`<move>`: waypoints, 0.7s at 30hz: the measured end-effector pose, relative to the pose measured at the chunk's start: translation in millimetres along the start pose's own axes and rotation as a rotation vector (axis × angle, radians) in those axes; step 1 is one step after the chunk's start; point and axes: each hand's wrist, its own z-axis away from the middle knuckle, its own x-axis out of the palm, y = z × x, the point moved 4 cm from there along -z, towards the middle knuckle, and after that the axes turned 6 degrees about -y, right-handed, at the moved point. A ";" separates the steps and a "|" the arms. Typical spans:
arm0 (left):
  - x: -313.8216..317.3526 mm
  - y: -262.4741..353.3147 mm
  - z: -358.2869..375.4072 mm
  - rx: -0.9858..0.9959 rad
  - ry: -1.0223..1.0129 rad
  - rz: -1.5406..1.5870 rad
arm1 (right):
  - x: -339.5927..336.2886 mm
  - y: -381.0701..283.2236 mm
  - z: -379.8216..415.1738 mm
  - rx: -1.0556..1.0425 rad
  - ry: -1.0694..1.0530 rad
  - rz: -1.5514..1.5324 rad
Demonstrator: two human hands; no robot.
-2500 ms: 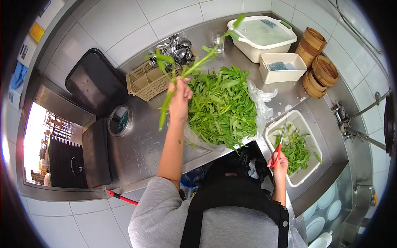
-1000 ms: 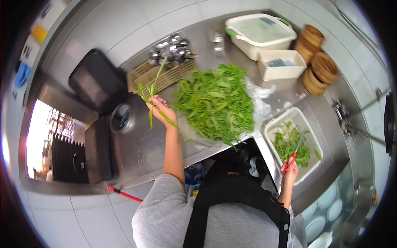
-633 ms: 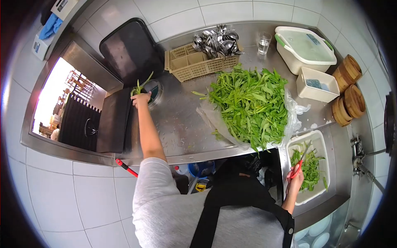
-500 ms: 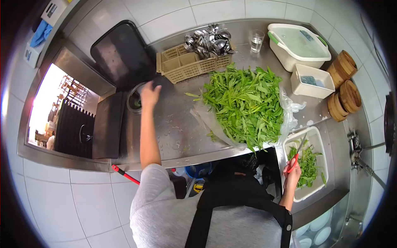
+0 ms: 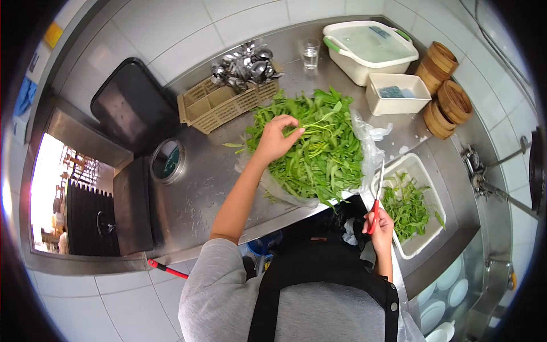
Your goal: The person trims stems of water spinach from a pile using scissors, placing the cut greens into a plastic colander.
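A large heap of leafy greens (image 5: 319, 165) lies on a clear plastic bag (image 5: 369, 134) on the steel counter. Over its left part my left hand (image 5: 278, 138) is closed, thumb and forefinger pinching a green stem. My right hand (image 5: 382, 229) grips red-handled scissors (image 5: 374, 218), blades pointing away from me. They are at the left rim of a white tub (image 5: 434, 188), where cut greens (image 5: 405, 211) lie. A round metal container (image 5: 167, 161) with something dark green inside sits far left on the counter.
Behind the heap stand a beige cutlery basket (image 5: 228, 107), a glass of water (image 5: 310, 54), a lidded white tub (image 5: 370, 45), a small white container (image 5: 398, 94) and wooden steamers (image 5: 447, 108). A black tray (image 5: 134, 102) leans on the wall. Plates (image 5: 433, 313) lie lower right.
My left hand has moved right from the round metal container to the heap and now pinches a stem. My right hand keeps the scissors, now nearer the tub's left rim. The view has shifted.
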 end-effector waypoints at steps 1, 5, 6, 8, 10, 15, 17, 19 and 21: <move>5.4 9.0 -6.0 0.012 -0.013 0.010 | -1.4 -1.9 3.0 0.022 -0.043 0.023; 32.1 38.6 -26.9 -0.021 -0.140 0.562 | 9.9 -21.9 10.9 -0.057 -0.168 -0.026; 36.3 44.8 -31.1 -0.089 -0.124 0.607 | 11.0 -24.1 10.6 -0.084 -0.206 -0.047; 46.4 56.8 -36.5 -0.151 -0.127 0.657 | 11.1 -24.0 9.3 -0.095 -0.285 -0.086; 55.4 67.9 -41.2 -0.176 -0.104 0.723 | 11.4 -27.4 10.4 -0.091 -0.295 -0.086; 106.8 94.6 -46.9 -0.172 -0.166 0.831 | 4.4 -42.3 16.6 -0.141 -0.235 -0.138; 135.2 109.9 -44.8 -0.150 -0.160 0.870 | -4.1 -44.9 17.5 -0.137 -0.171 -0.171; 169.3 120.3 -39.1 -0.150 -0.182 0.945 | -14.1 -45.8 18.6 -0.113 -0.096 -0.170; 201.3 131.9 -31.9 -0.156 -0.243 0.959 | -28.5 -37.5 21.0 -0.066 0.041 -0.262</move>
